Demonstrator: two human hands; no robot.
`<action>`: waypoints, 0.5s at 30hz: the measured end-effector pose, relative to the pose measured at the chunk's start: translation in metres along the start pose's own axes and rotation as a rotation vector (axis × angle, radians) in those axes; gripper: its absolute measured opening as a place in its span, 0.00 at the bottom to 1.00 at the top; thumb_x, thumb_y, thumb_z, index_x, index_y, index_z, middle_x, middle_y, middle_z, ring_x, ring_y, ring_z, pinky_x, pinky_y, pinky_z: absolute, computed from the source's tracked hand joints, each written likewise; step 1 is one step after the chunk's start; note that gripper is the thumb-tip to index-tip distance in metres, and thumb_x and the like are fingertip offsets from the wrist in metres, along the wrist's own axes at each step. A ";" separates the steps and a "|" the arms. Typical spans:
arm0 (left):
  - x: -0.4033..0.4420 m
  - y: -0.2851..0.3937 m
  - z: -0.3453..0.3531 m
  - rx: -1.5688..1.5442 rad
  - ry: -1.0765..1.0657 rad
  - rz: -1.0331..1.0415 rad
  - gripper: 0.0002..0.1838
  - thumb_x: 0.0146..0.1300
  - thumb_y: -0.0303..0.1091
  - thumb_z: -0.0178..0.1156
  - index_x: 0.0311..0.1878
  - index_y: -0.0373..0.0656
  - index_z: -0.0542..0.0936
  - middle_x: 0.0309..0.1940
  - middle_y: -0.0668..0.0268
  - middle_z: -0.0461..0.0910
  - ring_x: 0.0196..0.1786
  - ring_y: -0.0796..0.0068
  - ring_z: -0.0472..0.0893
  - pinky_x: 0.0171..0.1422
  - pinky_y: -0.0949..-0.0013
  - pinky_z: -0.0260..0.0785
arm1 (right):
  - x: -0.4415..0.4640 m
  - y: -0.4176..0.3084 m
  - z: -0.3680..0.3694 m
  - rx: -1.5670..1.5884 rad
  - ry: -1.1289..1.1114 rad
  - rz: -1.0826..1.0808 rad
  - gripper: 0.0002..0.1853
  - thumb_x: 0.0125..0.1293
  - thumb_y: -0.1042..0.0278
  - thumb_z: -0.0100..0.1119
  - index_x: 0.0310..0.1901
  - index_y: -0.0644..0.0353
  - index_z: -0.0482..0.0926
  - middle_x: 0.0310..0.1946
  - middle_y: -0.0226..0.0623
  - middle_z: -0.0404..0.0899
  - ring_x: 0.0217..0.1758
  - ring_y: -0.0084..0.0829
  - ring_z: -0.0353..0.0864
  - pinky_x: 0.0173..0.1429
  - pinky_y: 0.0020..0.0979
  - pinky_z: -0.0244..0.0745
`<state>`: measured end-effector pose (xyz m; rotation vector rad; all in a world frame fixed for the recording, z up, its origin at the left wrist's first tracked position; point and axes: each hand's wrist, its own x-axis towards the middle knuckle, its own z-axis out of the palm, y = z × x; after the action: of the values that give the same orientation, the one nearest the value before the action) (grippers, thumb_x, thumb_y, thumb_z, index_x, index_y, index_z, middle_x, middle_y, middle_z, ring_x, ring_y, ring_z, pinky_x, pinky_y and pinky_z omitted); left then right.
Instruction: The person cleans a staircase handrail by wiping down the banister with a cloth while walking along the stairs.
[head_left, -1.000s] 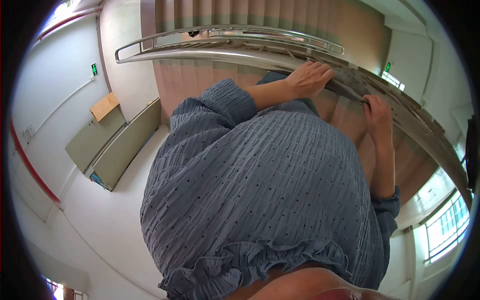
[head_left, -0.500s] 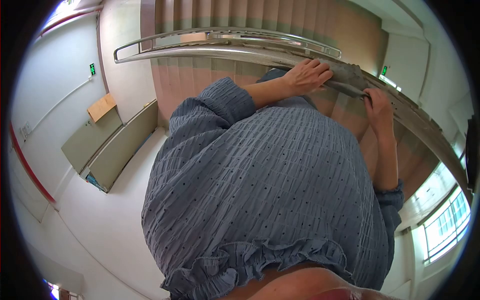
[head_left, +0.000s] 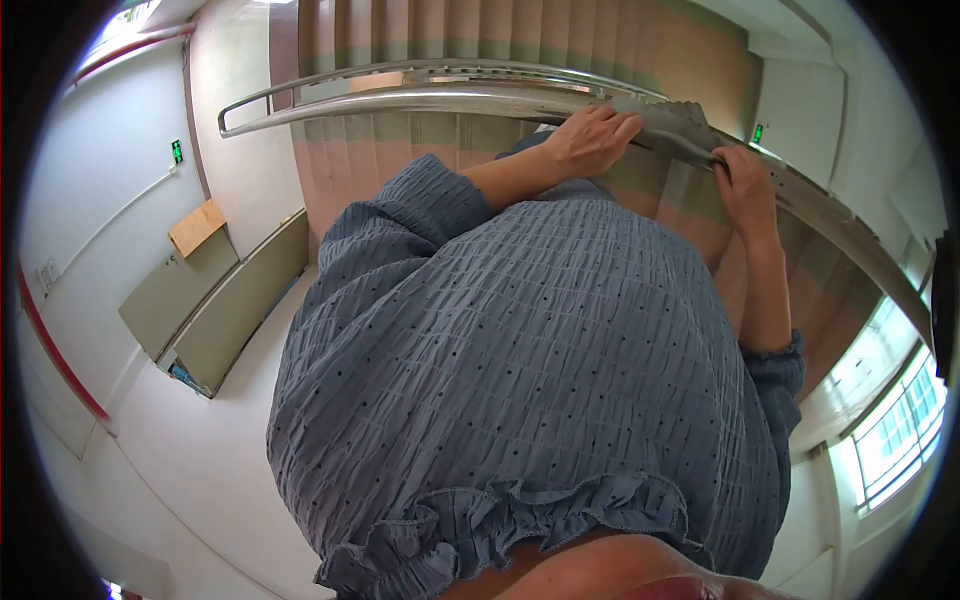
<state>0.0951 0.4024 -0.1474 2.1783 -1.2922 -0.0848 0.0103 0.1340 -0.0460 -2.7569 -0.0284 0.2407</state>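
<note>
Left hand (head_left: 597, 138) and right hand (head_left: 745, 182) clutch probably grey cloth (head_left: 677, 132) over railing (head_left: 420, 99); green sign (head_left: 177, 152) unreadable.

Left of the left hand (head_left: 593, 140), the metal handrail (head_left: 400, 103) runs bare to its looped end; beyond the right hand (head_left: 745, 182), it curves on unobstructed. Grey cloth (head_left: 680, 132) covers the stretch between. The blue-grey blouse (head_left: 530, 340) crowds the near side.

Glaring window (head_left: 905, 428) at right; edges fisheye-curved, dark.
</note>
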 end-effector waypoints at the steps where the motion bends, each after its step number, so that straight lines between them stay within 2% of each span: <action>1: -0.003 0.001 -0.002 -0.028 -0.019 -0.005 0.13 0.64 0.30 0.56 0.52 0.39 0.74 0.56 0.57 0.78 0.52 0.55 0.81 0.56 0.56 0.74 | 0.000 -0.002 0.000 -0.007 0.003 -0.002 0.09 0.66 0.72 0.60 0.46 0.61 0.80 0.42 0.43 0.80 0.49 0.48 0.80 0.52 0.42 0.74; 2: -0.006 0.002 -0.004 -0.057 -0.038 -0.010 0.16 0.63 0.28 0.57 0.54 0.38 0.74 0.60 0.55 0.78 0.56 0.52 0.80 0.56 0.54 0.74 | 0.000 -0.003 0.000 -0.015 0.006 -0.005 0.09 0.65 0.73 0.60 0.46 0.61 0.80 0.42 0.43 0.80 0.49 0.48 0.80 0.52 0.42 0.74; 5: -0.015 0.007 -0.012 -0.024 -0.018 -0.029 0.16 0.63 0.28 0.58 0.54 0.37 0.74 0.62 0.54 0.76 0.58 0.51 0.79 0.60 0.54 0.73 | 0.004 -0.008 0.003 0.019 0.032 -0.045 0.08 0.64 0.75 0.61 0.45 0.62 0.80 0.43 0.43 0.80 0.50 0.48 0.79 0.53 0.42 0.74; 9: -0.020 0.007 -0.027 -0.038 -0.011 -0.069 0.17 0.63 0.27 0.57 0.55 0.37 0.76 0.63 0.52 0.76 0.60 0.50 0.78 0.63 0.53 0.71 | 0.007 -0.023 0.001 0.035 0.068 -0.057 0.09 0.63 0.76 0.62 0.46 0.62 0.80 0.45 0.43 0.81 0.51 0.47 0.80 0.55 0.41 0.75; 12: -0.024 -0.003 -0.037 -0.017 0.021 -0.073 0.18 0.63 0.28 0.56 0.57 0.38 0.77 0.63 0.54 0.76 0.62 0.52 0.78 0.64 0.53 0.71 | 0.014 -0.036 0.001 0.019 0.178 -0.096 0.10 0.62 0.76 0.62 0.46 0.62 0.81 0.48 0.41 0.81 0.54 0.46 0.80 0.58 0.41 0.74; 14: -0.030 -0.015 -0.045 0.108 0.072 -0.058 0.14 0.62 0.30 0.55 0.52 0.40 0.78 0.56 0.59 0.79 0.57 0.58 0.80 0.60 0.57 0.72 | 0.024 -0.041 0.009 0.019 0.219 -0.150 0.10 0.61 0.74 0.63 0.45 0.58 0.81 0.49 0.36 0.81 0.55 0.42 0.79 0.58 0.42 0.75; 15: -0.035 -0.021 -0.049 0.105 0.070 -0.052 0.14 0.62 0.30 0.55 0.52 0.40 0.78 0.56 0.59 0.79 0.57 0.58 0.80 0.60 0.57 0.72 | 0.028 -0.046 0.017 0.017 0.222 -0.144 0.10 0.61 0.74 0.63 0.45 0.58 0.81 0.49 0.36 0.81 0.55 0.42 0.79 0.58 0.42 0.75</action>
<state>0.1099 0.4609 -0.1266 2.2829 -1.2259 0.0394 0.0352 0.1843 -0.0494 -2.7319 -0.1645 -0.1024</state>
